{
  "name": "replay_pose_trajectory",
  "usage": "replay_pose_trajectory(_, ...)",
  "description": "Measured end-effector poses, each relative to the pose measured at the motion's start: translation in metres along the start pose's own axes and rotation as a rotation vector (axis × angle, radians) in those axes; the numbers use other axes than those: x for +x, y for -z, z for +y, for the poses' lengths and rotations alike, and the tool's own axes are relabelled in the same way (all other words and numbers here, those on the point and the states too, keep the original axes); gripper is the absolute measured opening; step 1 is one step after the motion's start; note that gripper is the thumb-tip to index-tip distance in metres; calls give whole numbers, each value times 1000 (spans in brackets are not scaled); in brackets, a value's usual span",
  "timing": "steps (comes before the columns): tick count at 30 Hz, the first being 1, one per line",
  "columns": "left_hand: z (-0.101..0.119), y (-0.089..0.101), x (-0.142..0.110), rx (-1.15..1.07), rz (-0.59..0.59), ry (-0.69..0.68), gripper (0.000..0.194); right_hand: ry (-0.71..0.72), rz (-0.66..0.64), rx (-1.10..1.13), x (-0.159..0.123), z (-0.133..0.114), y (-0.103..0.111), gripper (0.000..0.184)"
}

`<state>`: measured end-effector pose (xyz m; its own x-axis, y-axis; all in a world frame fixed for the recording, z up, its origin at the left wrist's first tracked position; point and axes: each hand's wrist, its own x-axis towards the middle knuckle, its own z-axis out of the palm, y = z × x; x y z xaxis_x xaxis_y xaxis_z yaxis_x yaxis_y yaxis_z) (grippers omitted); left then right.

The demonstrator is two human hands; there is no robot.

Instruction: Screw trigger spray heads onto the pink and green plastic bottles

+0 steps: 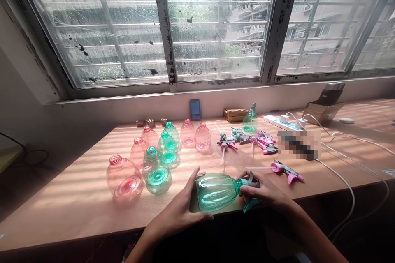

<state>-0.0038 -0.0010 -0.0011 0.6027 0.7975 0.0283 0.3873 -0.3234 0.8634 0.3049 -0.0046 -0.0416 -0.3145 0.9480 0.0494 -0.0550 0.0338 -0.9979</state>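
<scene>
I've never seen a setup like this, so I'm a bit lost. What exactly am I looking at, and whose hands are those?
There is no machine here. These are a person's own two bare hands, filmed by one camera worn on their head, looking forward and down. The left hand rests against the body of a clear teal plastic spray bottle, which lies on its side. The right hand is at its neck, on a grey trigger sprayer head. On the wooden table stand pink bottles and teal bottles, with a loose pink trigger sprayer head to the right. Behind them is a barred window.
</scene>
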Motion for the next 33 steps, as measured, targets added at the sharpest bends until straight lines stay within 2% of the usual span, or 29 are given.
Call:
replay_pose_trajectory(4, -3, 1, 0, -23, -4, 1, 117, -10, 2, -11, -1, -1, 0, 39)
replay_pose_trajectory(8, -2, 4, -1, -69, -18, -26, 92, -8, -6, -24, -3, -4, -1, 39)
replay_pose_trajectory(11, 1, 5, -1, -66, -14, -8, 86, -8, -14, -18, -3, -3, -1, 40)
replay_pose_trajectory(13, 4, 4, -1, -57, -14, 12, 89, -12, -15, -16, -3, -3, 0, 40)
replay_pose_trajectory(19, 4, 0, -1, 13, -1, 10, 117, -21, -12, 4, -2, -3, 0, 40)
replay_pose_trajectory(25, -2, 1, -1, 10, -20, -16, 117, -24, -12, -7, -3, -4, -1, 40)
replay_pose_trajectory(27, -3, 3, 0, -19, -36, -27, 112, -18, -23, 0, -2, -4, -1, 39)
replay_pose_trajectory(30, -3, 5, 0, -61, -45, -47, 94, -19, -23, 2, -2, -3, -2, 40)
replay_pose_trajectory(33, 1, 5, -2, -46, -25, -18, 84, -26, -12, 7, -1, -3, -2, 42)
